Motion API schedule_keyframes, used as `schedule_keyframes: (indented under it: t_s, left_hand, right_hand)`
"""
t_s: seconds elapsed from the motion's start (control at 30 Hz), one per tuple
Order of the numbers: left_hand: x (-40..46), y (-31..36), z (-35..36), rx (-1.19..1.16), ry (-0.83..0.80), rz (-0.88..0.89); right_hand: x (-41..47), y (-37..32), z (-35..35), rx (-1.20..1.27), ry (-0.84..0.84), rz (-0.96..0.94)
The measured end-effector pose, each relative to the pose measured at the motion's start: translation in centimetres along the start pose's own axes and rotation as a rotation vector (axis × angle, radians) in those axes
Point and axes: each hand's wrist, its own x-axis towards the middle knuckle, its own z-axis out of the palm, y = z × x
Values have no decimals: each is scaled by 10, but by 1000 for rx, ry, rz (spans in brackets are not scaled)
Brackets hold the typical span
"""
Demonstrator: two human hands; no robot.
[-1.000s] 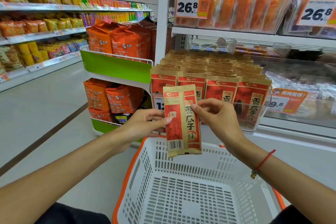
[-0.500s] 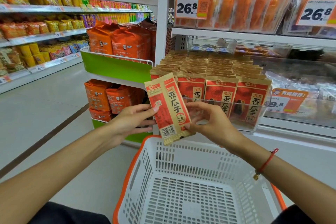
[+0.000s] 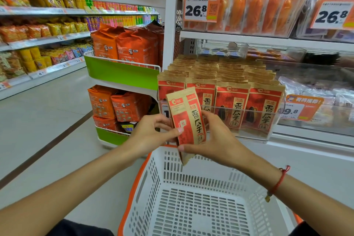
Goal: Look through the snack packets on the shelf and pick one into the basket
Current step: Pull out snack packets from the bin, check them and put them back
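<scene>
Tilted further since a moment ago, the sunflower seed packet (image 3: 186, 119) hangs above the basket (image 3: 145, 176), both hands' fingers (image 3: 173, 131) pinching it, inspection apparently unfinished.

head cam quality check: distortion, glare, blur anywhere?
Head view: wide-angle bowing bends the shelves at the left edge; light is even and bright, no hard shadows; reflections wash the clear bin front; the held packet and both hands, left hand and right hand, are sharp; the back shelf behind is dim and soft.
</scene>
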Motion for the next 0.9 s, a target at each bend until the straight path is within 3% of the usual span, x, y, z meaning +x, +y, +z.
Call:
schedule_keyframes:
  t_s: [0.13,0.3,0.43,0.53,0.7,0.9]
  left_hand:
    - [-4,4,12,-42,-13,-13]
    - [-4,4,13,30,-23,2]
    - [0,14,-9,-62,-230,-40]
    - [6,11,-20,-128,-213,-46]
    - [4,3,-16,-144,-336,-4]
    - [6,-4,-6,-268,-238,14]
  right_hand:
    - [6,10,8,-105,32,27]
    - [10,8,2,-130,-50,0]
    - [14,12,-26,388,-264,172]
    - [14,20,-41,715,-470,199]
    - [11,23,-39,849,-680,154]
    - [12,20,-32,879,-619,160]
